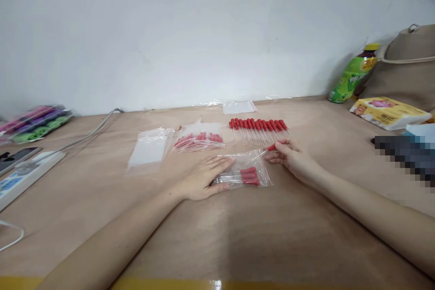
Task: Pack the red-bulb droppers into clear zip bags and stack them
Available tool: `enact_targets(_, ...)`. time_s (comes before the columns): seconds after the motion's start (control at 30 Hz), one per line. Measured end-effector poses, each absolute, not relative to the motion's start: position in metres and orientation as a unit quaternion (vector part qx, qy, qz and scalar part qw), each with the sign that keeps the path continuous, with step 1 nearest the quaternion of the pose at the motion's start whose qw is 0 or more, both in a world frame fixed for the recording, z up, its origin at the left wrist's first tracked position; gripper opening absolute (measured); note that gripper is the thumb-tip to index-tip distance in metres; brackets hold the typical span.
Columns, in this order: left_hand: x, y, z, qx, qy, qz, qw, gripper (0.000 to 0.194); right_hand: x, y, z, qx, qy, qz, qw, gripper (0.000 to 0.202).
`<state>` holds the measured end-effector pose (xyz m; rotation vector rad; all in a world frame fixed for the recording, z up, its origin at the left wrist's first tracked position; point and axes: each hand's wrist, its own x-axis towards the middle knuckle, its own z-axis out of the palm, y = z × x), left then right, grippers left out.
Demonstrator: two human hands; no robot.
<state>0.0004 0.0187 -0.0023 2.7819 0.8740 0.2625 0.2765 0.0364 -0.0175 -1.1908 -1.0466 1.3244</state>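
Observation:
A clear zip bag (234,163) lies in front of me with several red-bulbed droppers (249,176) inside. My left hand (202,179) rests flat over the bag's left end, fingers stretched and thumb apart, pressing on the plastic. At the bag's right end, my right hand (288,156) pinches one dropper (272,147) by its red bulb. That dropper's thin clear tube points left at the bag's mouth; whether its tip is inside I cannot tell. Behind, a row of red-bulbed droppers (260,124) lies side by side, bulbs toward the wall.
Left of the row lies another bag of droppers (200,138), beside flat zip bags (147,149). A small bag (239,107) lies by the wall. A power strip (34,174) and cable (90,133) are left; a green bottle (353,74) and tissue pack (389,113) stand right.

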Motion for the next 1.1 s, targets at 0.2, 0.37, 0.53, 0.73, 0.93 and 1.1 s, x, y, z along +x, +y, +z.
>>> enact_targets(0.2,-0.001,0.020,-0.003,0.944,0.296,0.095,0.110,0.063,0.284,0.035,-0.028,-0.488,-0.677,0.423,0.352,0.026)
enact_targets(0.37,0.001,0.021,-0.004,0.942,0.306,0.087,0.105,0.065,0.271,0.035,-0.034,-0.491,-0.735,0.289,0.368,0.020)
enact_targets(0.53,0.002,0.021,-0.003,0.943,0.305,0.089,0.102,0.063,0.267,0.033,-0.033,-0.432,-0.777,0.287,0.357,0.021)
enact_targets(0.73,0.001,0.022,-0.003,0.946,0.294,0.090,0.100,0.057,0.280,0.061,-0.012,-0.543,-0.728,0.212,0.360,0.021)
enact_targets(0.93,0.000,0.022,-0.004,0.946,0.298,0.079,0.097,0.058,0.254,0.126,0.004,-0.557,-0.764,0.041,0.324,0.024)
enact_targets(1.1,-0.002,0.022,-0.005,0.948,0.293,0.077,0.098,0.059,0.216,0.159,0.005,-0.577,-0.779,-0.044,0.242,0.039)
